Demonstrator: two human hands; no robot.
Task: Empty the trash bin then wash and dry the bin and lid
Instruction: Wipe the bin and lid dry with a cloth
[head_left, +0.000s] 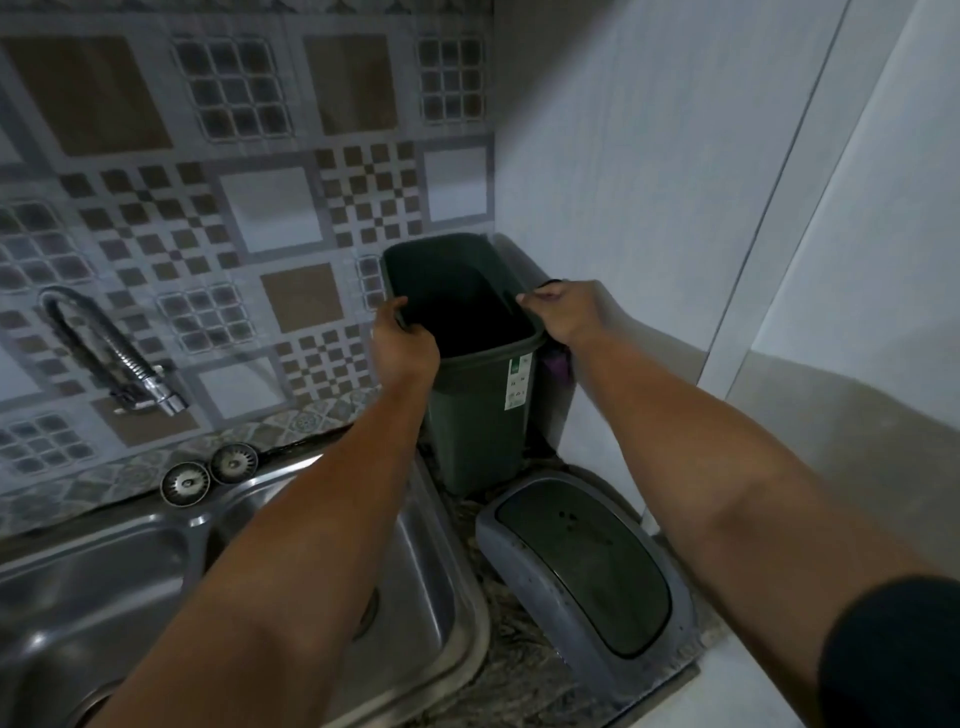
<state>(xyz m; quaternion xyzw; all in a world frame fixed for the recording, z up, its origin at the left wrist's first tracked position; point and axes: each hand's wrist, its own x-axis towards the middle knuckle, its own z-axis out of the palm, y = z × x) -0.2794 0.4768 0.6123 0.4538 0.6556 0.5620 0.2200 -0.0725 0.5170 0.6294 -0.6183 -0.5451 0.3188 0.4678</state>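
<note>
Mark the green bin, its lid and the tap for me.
green bin (480, 415): head view, front wall beside the label.
lid (584, 561): head view, dark centre flap.
tap (104, 348): head view, chrome spout.

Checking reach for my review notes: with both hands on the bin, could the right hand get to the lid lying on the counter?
Probably yes. The right hand grips the rim of the green bin, so it must let go first. The lid lies flat on the counter just below that forearm, with nothing over it.
</note>
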